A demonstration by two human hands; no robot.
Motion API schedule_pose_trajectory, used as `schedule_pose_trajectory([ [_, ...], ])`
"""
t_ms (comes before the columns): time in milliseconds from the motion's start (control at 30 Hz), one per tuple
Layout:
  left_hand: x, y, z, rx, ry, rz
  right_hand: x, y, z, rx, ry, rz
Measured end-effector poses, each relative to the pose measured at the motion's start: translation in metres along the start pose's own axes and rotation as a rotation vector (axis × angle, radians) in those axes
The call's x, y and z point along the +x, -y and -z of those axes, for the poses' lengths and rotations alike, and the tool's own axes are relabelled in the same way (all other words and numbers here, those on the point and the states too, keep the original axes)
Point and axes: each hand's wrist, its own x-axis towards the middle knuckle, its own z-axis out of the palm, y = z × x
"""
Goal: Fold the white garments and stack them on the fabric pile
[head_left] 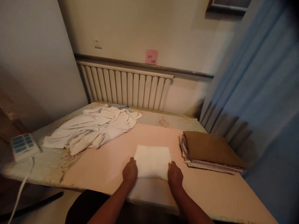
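White cloth: one, folded to a flat rectangle (153,161); at the near middle of the pink mat (105,169), between the two hands; whether it lies fully on the mat or is slightly lifted cannot be told.
Left hand: at the cloth's left edge (130,171); fingers curled in, thumb uppermost, pinching that edge; fingertips hidden.
Right hand: at the cloth's right edge (175,175); likewise curled, thumb uppermost, pinching; fingertips hidden.
Step in hand: judged to be squaring or placing the folded cloth, both sides held together.
Next move: would seem to call for an even, level grip, so the folds stay shut and the edges true.
Cloth facing: broad face up; one edge toward the person, the opposite edge toward the mat's far side; side edges run roughly away from the person.
Cloth long axis: appears left to right across the mat, though the outline is near square and the slanting view leaves this uncertain.
Pile: loose, rumpled whitish cloth (100,124); overlapping the mat's far left part.
Stack: flat, folded, brown on top (212,149); at the mat's right side.
Power strip: white (24,147); well left of the mat.
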Motion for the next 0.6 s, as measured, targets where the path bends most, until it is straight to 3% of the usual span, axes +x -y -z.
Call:
schedule_pose_trajectory([
  [200, -0.006, 0.0, 0.01, 0.069, -0.017, -0.006, 0.0, 0.0, -0.003, -0.03, 0.013, 0.012],
  [300, -0.011, -0.008, 0.013, 0.103, -0.154, -0.051, -0.002, 0.001, -0.002, -0.034, 0.021, 0.016],
  [400, -0.016, -0.028, 0.004, 0.111, -0.305, -0.303, -0.003, 0.002, -0.002, -0.037, 0.019, 0.02],
  [500, -0.015, -0.056, -0.018, 0.112, -0.324, -0.598, -0.004, 0.001, -0.004, -0.025, 0.003, 0.033],
  [600, -0.008, -0.076, -0.043, 0.134, -0.307, -0.724, -0.004, -0.002, -0.008, 0.012, -0.006, 0.039],
])
